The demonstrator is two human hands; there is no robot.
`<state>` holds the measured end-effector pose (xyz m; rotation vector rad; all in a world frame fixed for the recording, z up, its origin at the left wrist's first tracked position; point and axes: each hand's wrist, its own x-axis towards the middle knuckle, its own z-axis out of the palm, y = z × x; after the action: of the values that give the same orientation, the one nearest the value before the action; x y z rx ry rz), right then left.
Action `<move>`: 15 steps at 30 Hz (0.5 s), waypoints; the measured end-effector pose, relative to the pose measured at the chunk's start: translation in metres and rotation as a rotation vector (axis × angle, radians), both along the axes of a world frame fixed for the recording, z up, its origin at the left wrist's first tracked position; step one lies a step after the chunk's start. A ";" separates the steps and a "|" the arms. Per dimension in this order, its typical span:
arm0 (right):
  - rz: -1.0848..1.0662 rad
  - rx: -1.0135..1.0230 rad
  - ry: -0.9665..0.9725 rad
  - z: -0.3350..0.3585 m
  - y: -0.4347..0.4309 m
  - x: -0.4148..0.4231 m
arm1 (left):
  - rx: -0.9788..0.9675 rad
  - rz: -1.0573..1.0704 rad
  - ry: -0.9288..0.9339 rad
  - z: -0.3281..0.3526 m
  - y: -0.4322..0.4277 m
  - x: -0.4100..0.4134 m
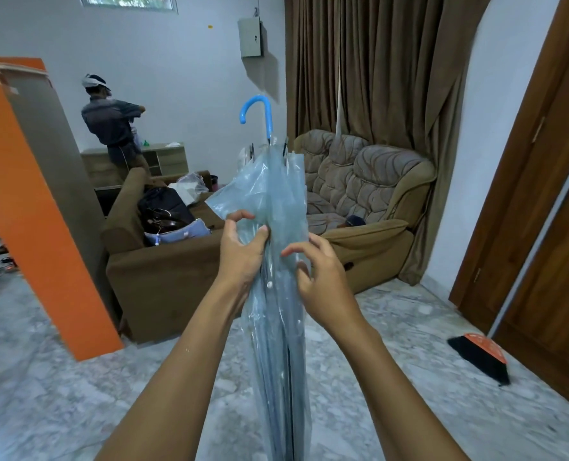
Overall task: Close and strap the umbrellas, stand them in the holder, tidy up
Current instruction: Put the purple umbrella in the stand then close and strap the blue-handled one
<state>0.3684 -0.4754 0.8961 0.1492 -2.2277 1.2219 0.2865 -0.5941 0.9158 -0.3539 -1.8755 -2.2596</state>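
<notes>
The left grip (243, 251) is clutching the folded umbrella (276, 327) at the centre of the frame, its fingers curling round the bunched, see-through blue canopy and its thumb pressing in from the front. The right grip (321, 277) is sitting just beside it, slightly lower and to the right, pinching a loose fold of the canopy between thumb and curled fingers; the thumb is showing through the plastic.

The umbrella is standing nearly upright, with its blue hooked handle (258, 109) pointing up toward the upper centre. Its lower end is running out of the bottom edge of the frame. The upper part of the canopy is flaring loose above the hands, and a small white snap (270, 284) is showing just below the left grip.

Behind, a brown sofa (163, 281) is carrying bags (170, 214) at centre left. A tufted armchair (359, 181) is sitting in front of a brown curtain (376, 68) at the upper right. A broom (483, 357) is leaning against a wooden door (549, 227) at the right edge, its bristles resting on the marble floor (76, 410). Another person (110, 124) is standing at the upper left, beyond an orange wall (27, 211).
</notes>
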 end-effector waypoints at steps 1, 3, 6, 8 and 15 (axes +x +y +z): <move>-0.028 -0.037 0.012 0.001 0.001 -0.001 | -0.007 -0.002 0.004 0.002 0.001 0.001; -0.044 -0.115 -0.013 0.005 0.005 0.000 | -0.021 -0.003 0.018 0.003 0.001 0.002; 0.014 -0.163 -0.050 0.007 0.006 0.001 | -0.066 0.025 0.028 0.003 0.001 0.001; 0.005 -0.076 -0.050 0.006 0.004 0.002 | -0.089 0.037 0.045 0.003 0.003 0.003; -0.094 0.002 0.029 0.002 0.001 -0.001 | -0.068 0.047 0.068 -0.001 0.008 -0.001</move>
<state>0.3678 -0.4745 0.8983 0.0618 -2.1858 1.1598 0.2857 -0.5859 0.9144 -0.3873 -1.9088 -2.1306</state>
